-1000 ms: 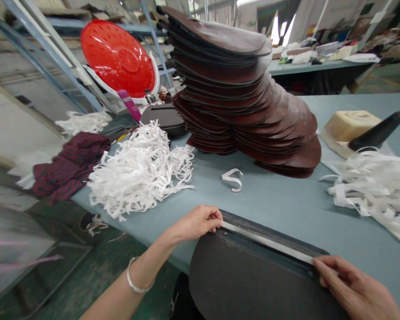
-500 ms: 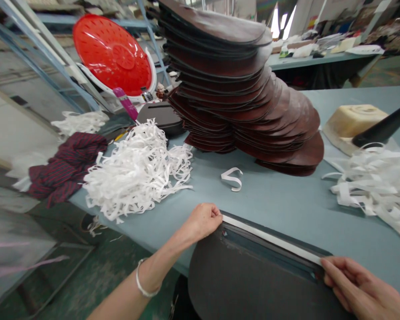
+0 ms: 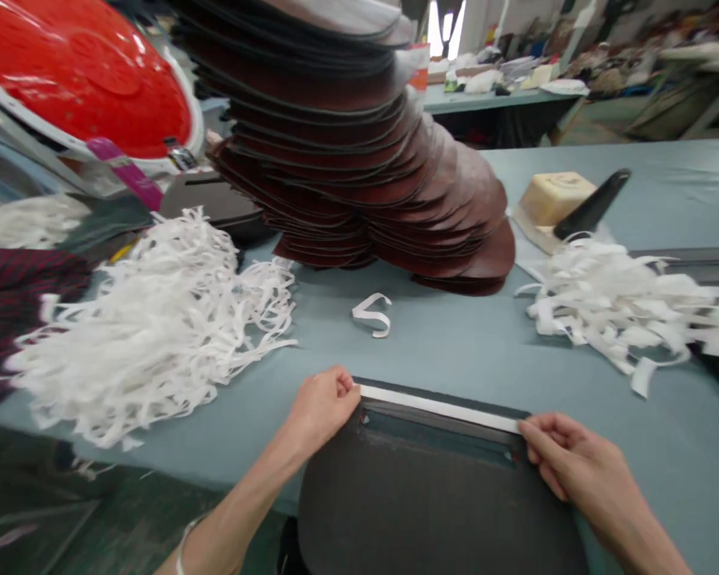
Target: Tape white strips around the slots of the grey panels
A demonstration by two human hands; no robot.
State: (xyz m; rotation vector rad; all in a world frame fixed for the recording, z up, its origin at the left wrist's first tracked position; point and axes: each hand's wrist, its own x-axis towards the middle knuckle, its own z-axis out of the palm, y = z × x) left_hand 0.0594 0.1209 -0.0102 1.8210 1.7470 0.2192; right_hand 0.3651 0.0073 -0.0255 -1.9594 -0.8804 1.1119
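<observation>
A white strip (image 3: 437, 406) lies stretched along the far edge of a dark grey panel (image 3: 437, 511) with rounded corners. Just below the strip, the panel has a long slot (image 3: 434, 435) through it. My left hand (image 3: 329, 403) is closed in a pinch on the strip's left end, at the panel's corner. At the other end, the thumb and fingers of my right hand (image 3: 566, 455) pinch the strip against the panel's right corner. Beyond the panel, a short curled white strip (image 3: 372, 315) rests alone on the table (image 3: 455, 343).
A tall, leaning stack of brown rounded pieces (image 3: 359, 176) stands at the back. Heaps of white strips lie left (image 3: 149, 335) and right (image 3: 623, 295). Behind the right heap are a yellowish block (image 3: 554, 196) and a black handle (image 3: 593, 204). A red basin (image 3: 89, 72) is at upper left.
The view has swung to the right, so the table's things appear farther left. Both hands keep their pinch on the strip's ends, and the strip stays along the panel's edge.
</observation>
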